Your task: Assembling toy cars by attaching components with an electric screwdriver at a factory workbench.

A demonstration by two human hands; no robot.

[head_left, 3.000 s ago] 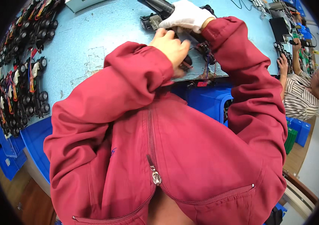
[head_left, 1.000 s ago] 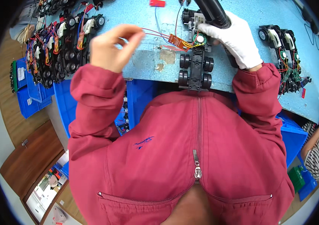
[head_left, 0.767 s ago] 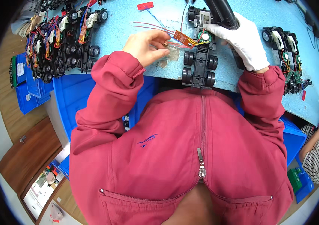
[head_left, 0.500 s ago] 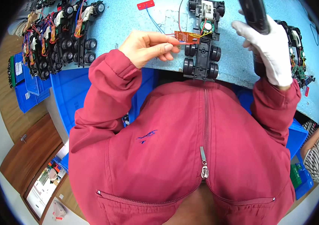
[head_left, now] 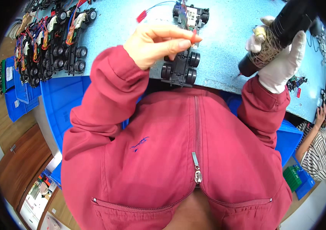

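Observation:
A black toy truck chassis (head_left: 182, 67) with several black wheels lies on the light blue table in front of me. Over its middle my bare left hand (head_left: 159, 42) pinches a short red wire end (head_left: 194, 37) between thumb and forefinger, covering part of the chassis. A small red plate (head_left: 142, 16) on blue wires lies beyond that hand. On the right, my white-gloved right hand (head_left: 281, 63) grips a black cylindrical tool (head_left: 291, 25) wound with tangled tan thread (head_left: 266, 48). The tool is held tilted, its lower end apart from the chassis.
Several similar wired chassis (head_left: 57, 46) stand in a row at the left. Another chassis with a red tag (head_left: 298, 82) lies right of my gloved hand. Blue bins (head_left: 57, 103) sit below the table edge. At the far right is a person in a striped top (head_left: 316, 157).
My right hand has turned the black tool, so its thread-wound side now shows. My left hand has moved over the chassis with the red wire. The whole view has shifted slightly.

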